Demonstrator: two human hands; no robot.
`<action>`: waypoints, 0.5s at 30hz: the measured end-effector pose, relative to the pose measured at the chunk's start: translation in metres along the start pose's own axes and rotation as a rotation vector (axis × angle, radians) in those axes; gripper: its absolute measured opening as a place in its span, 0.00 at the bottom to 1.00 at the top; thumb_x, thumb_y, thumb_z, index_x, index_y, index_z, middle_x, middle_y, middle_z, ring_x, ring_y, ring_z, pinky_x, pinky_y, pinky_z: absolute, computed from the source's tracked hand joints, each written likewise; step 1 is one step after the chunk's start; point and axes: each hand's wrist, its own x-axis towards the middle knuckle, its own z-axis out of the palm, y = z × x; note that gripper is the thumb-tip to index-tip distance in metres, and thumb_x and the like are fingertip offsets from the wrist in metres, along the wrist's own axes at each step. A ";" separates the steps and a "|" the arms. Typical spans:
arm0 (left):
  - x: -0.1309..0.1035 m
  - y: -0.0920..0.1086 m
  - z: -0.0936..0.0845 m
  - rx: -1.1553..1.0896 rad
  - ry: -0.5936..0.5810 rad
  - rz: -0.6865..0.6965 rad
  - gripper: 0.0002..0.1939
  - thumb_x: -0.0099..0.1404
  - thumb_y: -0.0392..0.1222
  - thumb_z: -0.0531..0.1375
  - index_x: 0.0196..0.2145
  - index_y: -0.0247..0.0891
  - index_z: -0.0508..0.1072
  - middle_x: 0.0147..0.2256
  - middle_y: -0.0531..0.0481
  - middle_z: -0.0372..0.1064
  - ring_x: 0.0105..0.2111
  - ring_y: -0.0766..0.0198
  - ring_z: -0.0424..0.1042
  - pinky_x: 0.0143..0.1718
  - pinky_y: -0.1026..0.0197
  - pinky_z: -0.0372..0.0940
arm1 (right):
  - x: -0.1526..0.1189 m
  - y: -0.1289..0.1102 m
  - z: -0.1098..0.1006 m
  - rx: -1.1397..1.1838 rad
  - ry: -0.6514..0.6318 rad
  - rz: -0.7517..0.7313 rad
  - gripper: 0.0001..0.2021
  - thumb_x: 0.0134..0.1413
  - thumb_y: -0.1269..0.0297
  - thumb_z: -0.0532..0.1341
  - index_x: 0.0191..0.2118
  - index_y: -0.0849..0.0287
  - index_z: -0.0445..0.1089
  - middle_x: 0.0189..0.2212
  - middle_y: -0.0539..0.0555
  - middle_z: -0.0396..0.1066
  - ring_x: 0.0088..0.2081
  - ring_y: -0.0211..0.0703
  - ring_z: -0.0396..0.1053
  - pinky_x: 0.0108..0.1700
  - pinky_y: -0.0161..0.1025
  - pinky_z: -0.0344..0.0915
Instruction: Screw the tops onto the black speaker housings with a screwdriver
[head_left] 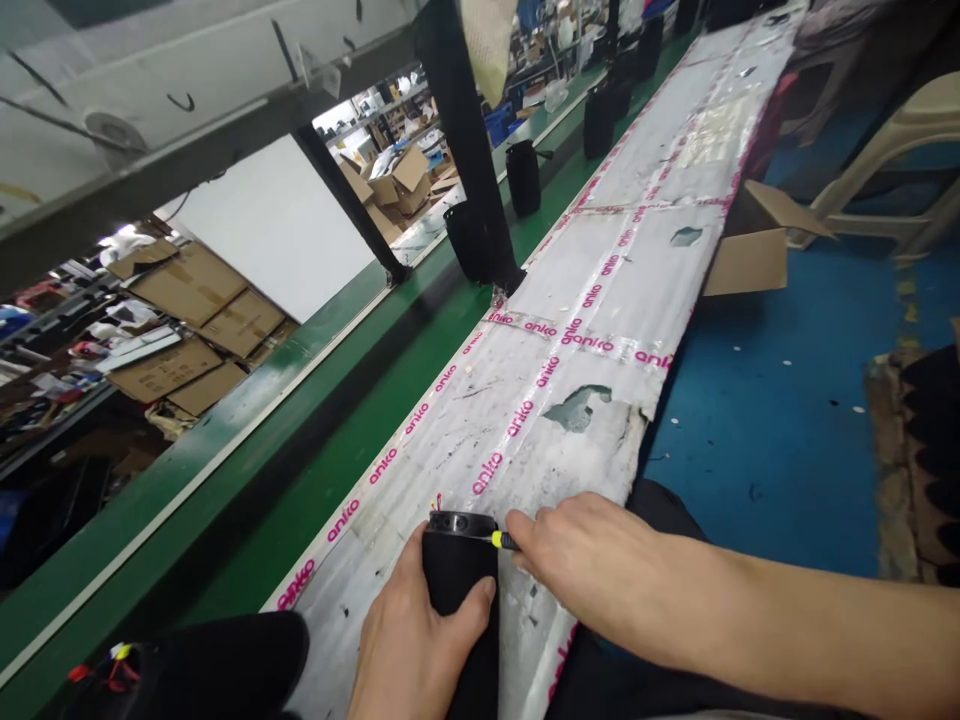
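Observation:
My left hand (424,625) is wrapped round a black cylindrical speaker body (461,575), which stands upright on the plastic-covered bench. A shiny dark ring forms its top rim, and thin red and yellow wire ends stick up behind it. My right hand (577,560) grips a screwdriver (504,540) with a black and yellow handle. The short metal shaft meets the right side of the rim; its very tip is too small to make out. Another black cylinder (225,655) lies at the lower left, with red and yellow wire connectors at its end.
Along my left runs a green conveyor belt (360,420) carrying several black cylinders (523,178). A dark post (469,140) rises at the bench edge beneath an overhead shelf. Cardboard boxes (202,300) lie beyond the belt. An open carton (750,250) and a plastic stool (892,150) are on the right.

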 end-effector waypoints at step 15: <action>-0.002 -0.005 -0.004 -0.086 -0.055 0.072 0.29 0.63 0.57 0.58 0.58 0.46 0.62 0.55 0.50 0.68 0.56 0.55 0.66 0.57 0.52 0.58 | -0.005 -0.003 0.009 0.195 -0.042 0.100 0.08 0.69 0.58 0.52 0.40 0.55 0.63 0.27 0.50 0.73 0.26 0.49 0.73 0.25 0.39 0.43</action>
